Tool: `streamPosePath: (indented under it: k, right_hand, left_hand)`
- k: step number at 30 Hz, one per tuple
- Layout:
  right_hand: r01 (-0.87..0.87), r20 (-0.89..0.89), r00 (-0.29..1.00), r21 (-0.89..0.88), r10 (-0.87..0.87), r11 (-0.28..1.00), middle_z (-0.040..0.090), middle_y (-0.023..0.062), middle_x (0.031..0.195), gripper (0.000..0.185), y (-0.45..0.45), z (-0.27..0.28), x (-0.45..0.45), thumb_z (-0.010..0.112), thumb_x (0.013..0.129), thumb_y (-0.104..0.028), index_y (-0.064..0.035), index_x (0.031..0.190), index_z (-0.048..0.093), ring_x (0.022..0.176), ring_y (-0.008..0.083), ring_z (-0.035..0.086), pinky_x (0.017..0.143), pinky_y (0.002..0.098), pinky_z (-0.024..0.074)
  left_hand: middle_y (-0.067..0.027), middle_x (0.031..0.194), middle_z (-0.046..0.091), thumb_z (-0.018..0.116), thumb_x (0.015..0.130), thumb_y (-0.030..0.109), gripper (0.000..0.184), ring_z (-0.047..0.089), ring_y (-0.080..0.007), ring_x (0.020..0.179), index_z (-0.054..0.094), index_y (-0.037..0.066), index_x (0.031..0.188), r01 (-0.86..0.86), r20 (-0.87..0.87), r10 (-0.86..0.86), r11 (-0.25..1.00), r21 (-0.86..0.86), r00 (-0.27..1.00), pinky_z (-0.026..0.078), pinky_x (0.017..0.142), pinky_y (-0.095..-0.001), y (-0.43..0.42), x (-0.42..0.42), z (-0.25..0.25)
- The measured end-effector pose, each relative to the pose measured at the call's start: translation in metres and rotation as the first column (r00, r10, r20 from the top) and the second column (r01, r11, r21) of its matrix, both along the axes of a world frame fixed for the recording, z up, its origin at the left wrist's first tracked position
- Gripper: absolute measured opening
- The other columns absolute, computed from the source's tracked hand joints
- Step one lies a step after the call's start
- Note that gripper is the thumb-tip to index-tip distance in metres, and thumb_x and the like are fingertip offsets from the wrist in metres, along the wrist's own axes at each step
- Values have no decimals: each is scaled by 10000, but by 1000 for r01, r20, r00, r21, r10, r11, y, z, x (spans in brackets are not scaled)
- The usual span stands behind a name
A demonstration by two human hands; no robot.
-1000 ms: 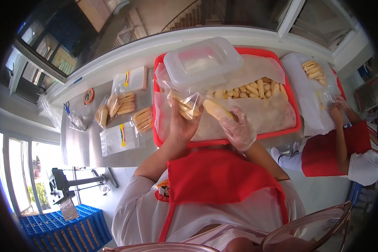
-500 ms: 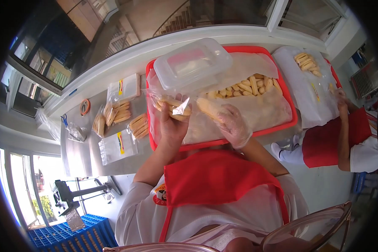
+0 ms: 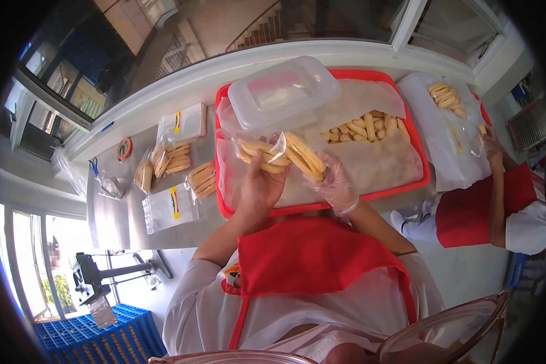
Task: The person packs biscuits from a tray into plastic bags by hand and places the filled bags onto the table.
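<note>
My left hand is closed around a clear plastic bag that has several ladyfinger biscuits inside. In my gloved right hand is a small bunch of ladyfingers, gripped at their near end. Their far end meets the bag's mouth; whether they are inside it I cannot tell. Both hands are over a red tray lined with translucent paper. More loose ladyfingers lie in the tray under the folded paper.
A plastic container rests on the tray's back left. To the left are filled biscuit bags, flat labelled bags, an orange tape roll and blue scissors. At right, a co-worker in a red apron stands by another covered tray.
My right hand has turned and brought its ladyfingers up against the bag's mouth. My left hand, holding the bag, has shifted slightly right and down.
</note>
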State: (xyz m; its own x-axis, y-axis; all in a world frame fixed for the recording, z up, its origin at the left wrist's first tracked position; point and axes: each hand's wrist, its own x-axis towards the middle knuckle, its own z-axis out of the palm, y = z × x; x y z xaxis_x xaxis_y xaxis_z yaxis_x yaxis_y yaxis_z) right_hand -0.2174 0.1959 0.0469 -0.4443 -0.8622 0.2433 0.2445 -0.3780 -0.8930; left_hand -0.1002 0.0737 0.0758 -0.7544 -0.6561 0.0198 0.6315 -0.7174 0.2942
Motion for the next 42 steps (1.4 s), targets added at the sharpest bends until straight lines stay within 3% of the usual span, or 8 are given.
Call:
streamPosePath:
  k: [11, 14, 18, 20, 26, 29, 33, 42]
  right_hand:
    - [309, -652, 677, -172, -343, 935, 410, 122, 1114, 508, -11, 5, -19, 623, 697, -34, -55, 1157, 409, 987, 200, 461, 837, 309, 382]
    - [453, -864, 158, -367, -478, 812, 407, 130, 1119, 495, -15, 31, -23, 634, 690, -50, -47, 1134, 414, 990, 207, 460, 849, 297, 371]
    - [240, -743, 594, -203, -308, 949, 418, 99, 1101, 454, -33, 11, -47, 625, 713, -32, -44, 1112, 409, 995, 170, 448, 851, 295, 377]
    - [-5, -247, 969, -57, -10, 998, 431, 78, 1079, 450, -43, -3, -34, 625, 723, -23, -40, 1111, 398, 984, 145, 448, 836, 289, 393]
    - [124, -440, 889, -37, -127, 992, 468, 35, 1008, 502, -44, 25, -24, 637, 725, -6, -64, 1147, 372, 906, 104, 484, 755, 250, 440]
    - [-54, -218, 975, -51, 41, 997, 476, 23, 1005, 501, -29, 39, -31, 644, 717, -1, -72, 1142, 388, 908, 98, 483, 757, 246, 436]
    - [-58, -201, 978, 20, 61, 998, 482, 20, 1013, 488, -16, 54, -35, 643, 714, 4, -68, 1139, 415, 933, 100, 478, 771, 238, 425]
    - [-122, -546, 823, 99, 156, 988, 454, 63, 1087, 569, -9, 38, -56, 592, 710, 53, -82, 1230, 405, 987, 153, 465, 800, 254, 416]
  left_hand:
    - [-27, 1200, 452, 533, 836, 252, 311, 441, -175, 1100, 439, 122, 1103, 58, 88, -55, 998, -36, 995, 393, 921, -354, 4, -2, -6]
    - [-30, 1197, 452, 529, 839, 257, 342, 442, -171, 1095, 419, 103, 1123, 64, 82, -59, 996, -62, 995, 399, 908, -344, 6, -1, -2]
    - [-32, 1203, 447, 518, 846, 260, 391, 438, -175, 1099, 380, 84, 1167, 27, 144, -22, 999, -35, 989, 384, 912, -342, 7, -3, -7]
    - [-30, 1208, 443, 511, 850, 258, 408, 433, -177, 1106, 362, 82, 1187, 3, 143, 4, 999, -46, 990, 368, 924, -346, 8, -5, -8]
    - [-70, 1218, 437, 539, 796, 424, 630, 443, -217, 1101, 298, 81, 1266, -117, 43, 126, 977, -179, 991, 378, 924, -346, 14, 5, -4]
    - [-95, 1220, 441, 591, 733, 483, 768, 451, -233, 1100, 261, 78, 1295, -257, 40, 295, 884, -389, 955, 374, 916, -339, -19, 22, -19]
    - [-133, 1052, 547, 528, 818, 402, 551, 522, -218, 1013, 423, 4, 1184, 81, 322, 328, 578, -812, 888, 394, 874, -328, -44, 37, -2]
    - [-97, 961, 577, 271, 911, 420, 518, 555, -112, 825, 470, 22, 1176, 213, 638, 254, 800, -561, 727, 391, 574, -194, -37, 31, -6]
